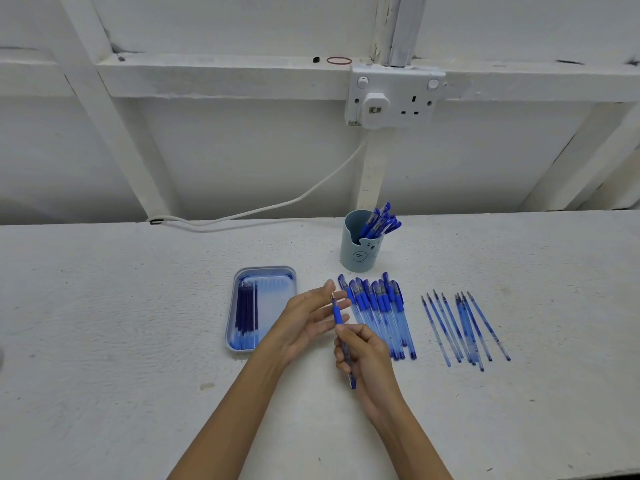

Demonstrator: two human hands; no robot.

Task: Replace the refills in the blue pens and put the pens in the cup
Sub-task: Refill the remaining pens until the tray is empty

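Right hand (367, 355): closest to you; your fingers and thumb curl round the rear half of the held pen (338, 317), above the near middle of the table (104, 323).
Left hand (304, 320): spread wide, fingers straight and slightly fanned, palm turned toward the pen's front end. It grips nothing, and you cannot tell whether a fingertip touches the pen.
Held pen: uncapped and slim, with a translucent blue barrel, a solid blue grip sleeve and a pale pointed tip aimed away from you.
Capped pens (379, 317): a tight row lying on the table just right of your hands, clipped caps pointing away, clear bluish barrels toward you, several overlapping.
Cup (360, 251): pale blue-grey, round and matte, with a small animal face on its front. It stands upright just behind the row.
Pens in the cup (379, 221): a bunch leaning to the right, caps up.
Tray (265, 271): a shallow, glossy, pale blue rectangle with rounded corners, just left of your left hand.
Fresh refills (246, 313): dark and thin, lying side by side along the tray's left part.
Loose refills (464, 327): thin bluish tubes fanned on the table, well right of the capped row, tips away from you.
Table: a rough, white, grainy surface. Open room runs wide left of the tray and right of the loose refills.
Wall (207, 150): white painted boards and battens behind the table's back edge.
Socket (394, 95): a double outlet with one plug in it; its cable (277, 204) droops to the table's back edge.
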